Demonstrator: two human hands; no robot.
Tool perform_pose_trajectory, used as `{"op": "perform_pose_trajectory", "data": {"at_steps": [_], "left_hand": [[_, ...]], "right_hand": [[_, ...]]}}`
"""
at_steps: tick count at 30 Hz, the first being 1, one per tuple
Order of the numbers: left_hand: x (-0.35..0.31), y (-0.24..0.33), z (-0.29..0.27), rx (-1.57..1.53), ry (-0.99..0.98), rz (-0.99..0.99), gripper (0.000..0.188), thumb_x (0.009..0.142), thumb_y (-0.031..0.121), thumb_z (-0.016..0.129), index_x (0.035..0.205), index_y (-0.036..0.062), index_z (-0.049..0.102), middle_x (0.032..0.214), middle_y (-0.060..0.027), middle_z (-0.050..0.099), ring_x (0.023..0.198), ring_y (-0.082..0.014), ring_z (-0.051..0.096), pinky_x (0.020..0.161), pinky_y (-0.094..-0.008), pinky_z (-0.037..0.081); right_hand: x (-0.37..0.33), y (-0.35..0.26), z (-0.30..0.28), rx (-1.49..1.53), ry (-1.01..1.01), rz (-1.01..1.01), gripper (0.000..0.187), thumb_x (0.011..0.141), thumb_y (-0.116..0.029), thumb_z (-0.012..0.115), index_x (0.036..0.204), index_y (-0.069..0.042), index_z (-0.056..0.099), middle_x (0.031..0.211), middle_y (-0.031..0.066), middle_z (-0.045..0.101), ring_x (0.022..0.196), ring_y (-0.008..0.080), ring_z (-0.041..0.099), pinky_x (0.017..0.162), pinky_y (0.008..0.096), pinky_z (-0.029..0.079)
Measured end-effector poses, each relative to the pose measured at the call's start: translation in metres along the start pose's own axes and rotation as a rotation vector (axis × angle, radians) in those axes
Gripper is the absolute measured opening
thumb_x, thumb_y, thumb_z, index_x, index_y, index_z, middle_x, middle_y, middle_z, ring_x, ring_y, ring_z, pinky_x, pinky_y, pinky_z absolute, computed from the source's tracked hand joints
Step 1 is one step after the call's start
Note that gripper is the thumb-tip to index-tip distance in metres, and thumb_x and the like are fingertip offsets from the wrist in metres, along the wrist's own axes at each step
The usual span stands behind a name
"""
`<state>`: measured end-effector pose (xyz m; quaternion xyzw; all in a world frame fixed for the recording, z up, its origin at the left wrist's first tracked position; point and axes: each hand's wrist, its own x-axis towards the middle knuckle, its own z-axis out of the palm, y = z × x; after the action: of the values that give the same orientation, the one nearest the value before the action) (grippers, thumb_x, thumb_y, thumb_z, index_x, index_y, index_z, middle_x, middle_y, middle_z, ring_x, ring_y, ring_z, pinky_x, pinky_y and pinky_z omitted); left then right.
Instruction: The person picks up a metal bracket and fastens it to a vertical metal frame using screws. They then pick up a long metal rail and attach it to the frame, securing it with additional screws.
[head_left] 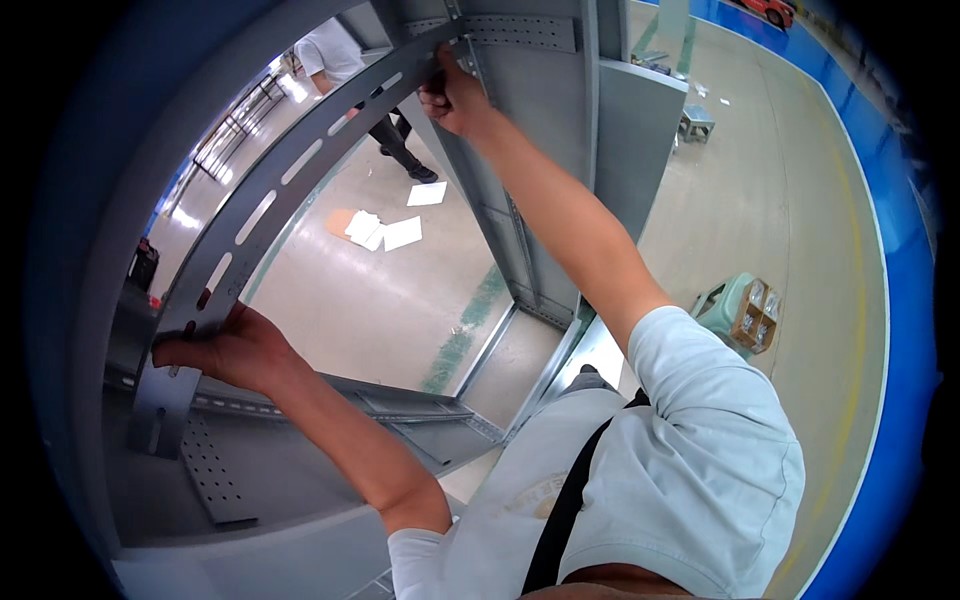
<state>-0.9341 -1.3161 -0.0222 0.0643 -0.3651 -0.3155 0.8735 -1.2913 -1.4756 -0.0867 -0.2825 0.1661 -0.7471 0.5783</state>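
Observation:
A long grey metal strip (262, 205) with a row of oblong slots spans the inside of a grey metal cabinet frame (590, 130). My left hand (240, 350) closes round its near-left end, thumb across the face and the other fingers mostly hidden behind. At the far end, my right hand (458, 95) is closed, with curled fingers and a fingertip up against the strip's edge by the frame corner. Whatever these fingers pinch is hidden. Beside that corner runs a perforated plate (520, 33); another perforated plate (215, 475) sits below the strip's left end.
Beyond the frame, a person (335, 55) in a white top and dark trousers stands near white papers (403, 233) on the floor. To the right, a pale green stool (725, 305) carries a brown divided box (757, 315) of small parts. A grey step stool (697, 123) stands farther off.

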Motion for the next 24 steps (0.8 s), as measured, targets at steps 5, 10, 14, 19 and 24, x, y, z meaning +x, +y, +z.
{"op": "perform_pose_trajectory", "data": {"at_steps": [5, 10, 14, 19, 24], "left_hand": [[0.031, -0.023, -0.020, 0.051, 0.018, -0.081, 0.073, 0.091, 0.067, 0.050, 0.143, 0.0177, 0.039, 0.147, -0.0097, 0.042, 0.127, -0.0244, 0.050, 0.111, -0.0411, 0.040], [-0.014, -0.056, -0.054, -0.098, 0.091, -0.183, 0.081, 0.092, 0.067, 0.047, 0.147, 0.0098, 0.034, 0.150, -0.0136, 0.039, 0.132, -0.0320, 0.046, 0.115, -0.0485, 0.034], [0.002, -0.043, -0.084, -0.130, 0.035, -0.302, 0.082, 0.092, 0.068, 0.046, 0.149, 0.0120, 0.032, 0.151, -0.0129, 0.038, 0.134, -0.0326, 0.043, 0.115, -0.0475, 0.034], [0.013, -0.060, -0.069, -0.119, -0.024, -0.269, 0.081, 0.086, 0.069, 0.054, 0.148, 0.0191, 0.034, 0.146, -0.0053, 0.045, 0.124, -0.0205, 0.054, 0.106, -0.0368, 0.047], [0.010, -0.044, -0.078, -0.166, -0.037, -0.322, 0.074, 0.084, 0.068, 0.055, 0.137, 0.0175, 0.043, 0.129, 0.0012, 0.054, 0.106, -0.0136, 0.062, 0.094, -0.0299, 0.054]], "right_hand": [[-0.001, 0.008, 0.015, -0.065, 0.088, -0.061, 0.058, 0.093, -0.064, 0.053, 0.071, -0.009, 0.053, 0.057, 0.0025, 0.047, 0.043, 0.0108, 0.033, 0.042, 0.0267, 0.022], [0.011, 0.006, -0.016, -0.179, 0.040, -0.083, 0.056, 0.094, -0.061, 0.053, 0.072, -0.009, 0.053, 0.054, 0.0040, 0.046, 0.041, 0.0142, 0.034, 0.041, 0.0291, 0.024], [0.024, 0.031, -0.013, -0.179, 0.041, -0.129, 0.048, 0.096, -0.055, 0.053, 0.077, -0.012, 0.053, 0.057, 0.0029, 0.048, 0.042, 0.0128, 0.037, 0.039, 0.0274, 0.027], [0.012, 0.008, -0.053, -0.124, -0.013, -0.199, 0.040, 0.100, -0.050, 0.050, 0.079, -0.016, 0.052, 0.058, -0.0009, 0.046, 0.041, 0.0099, 0.033, 0.039, 0.0241, 0.025], [-0.005, 0.009, -0.015, -0.128, 0.012, -0.148, 0.049, 0.096, -0.055, 0.055, 0.076, -0.010, 0.053, 0.058, 0.0029, 0.049, 0.040, 0.0109, 0.034, 0.038, 0.0257, 0.023]]}}
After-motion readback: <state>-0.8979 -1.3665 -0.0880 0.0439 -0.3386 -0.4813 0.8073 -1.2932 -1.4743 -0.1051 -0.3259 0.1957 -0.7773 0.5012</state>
